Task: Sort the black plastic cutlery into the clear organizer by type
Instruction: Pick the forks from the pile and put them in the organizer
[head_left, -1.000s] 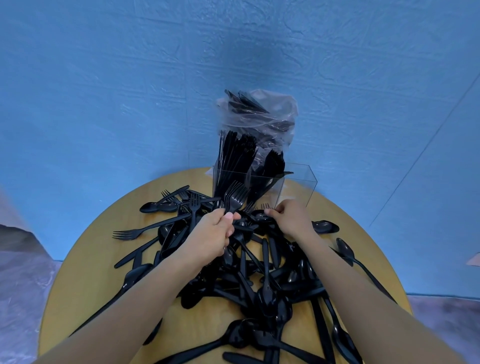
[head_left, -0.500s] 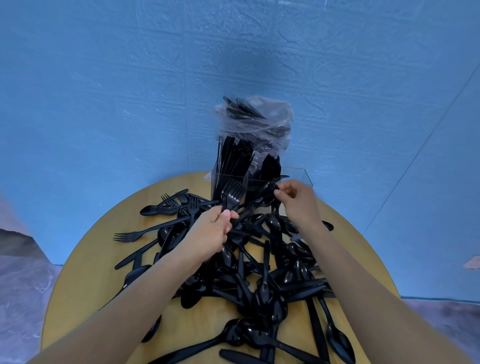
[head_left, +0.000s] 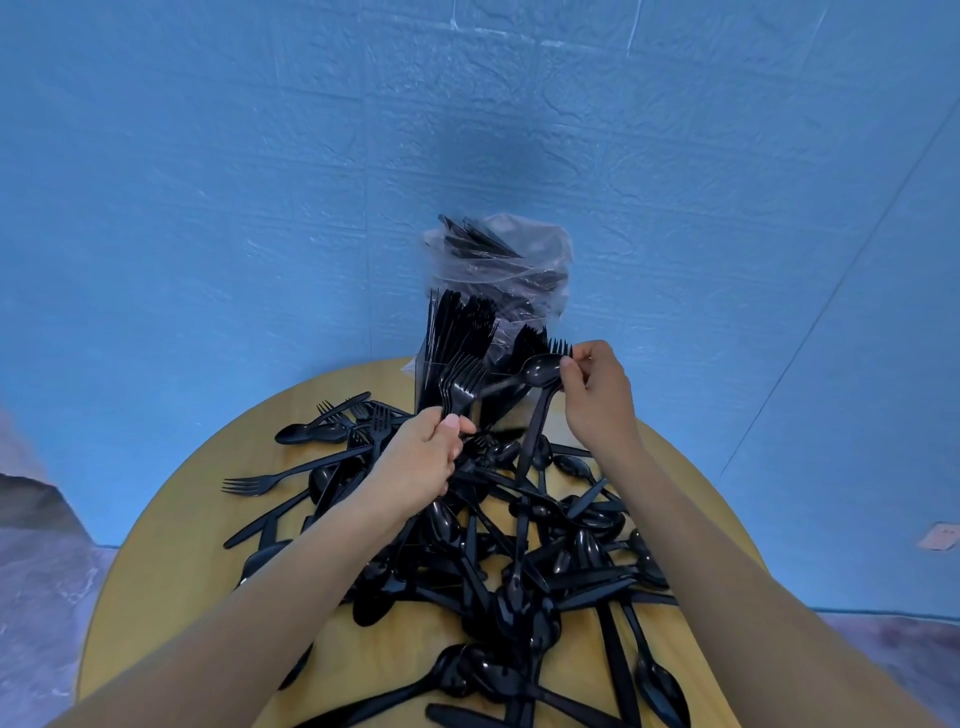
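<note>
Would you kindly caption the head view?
Left hand grips forks; right hand lifts a fork toward the clear organizer.

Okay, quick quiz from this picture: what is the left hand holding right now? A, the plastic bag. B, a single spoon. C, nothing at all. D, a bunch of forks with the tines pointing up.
D: the left hand grips a bunch of forks by their handles, tines fanned upward in front of the clear organizer.
</note>
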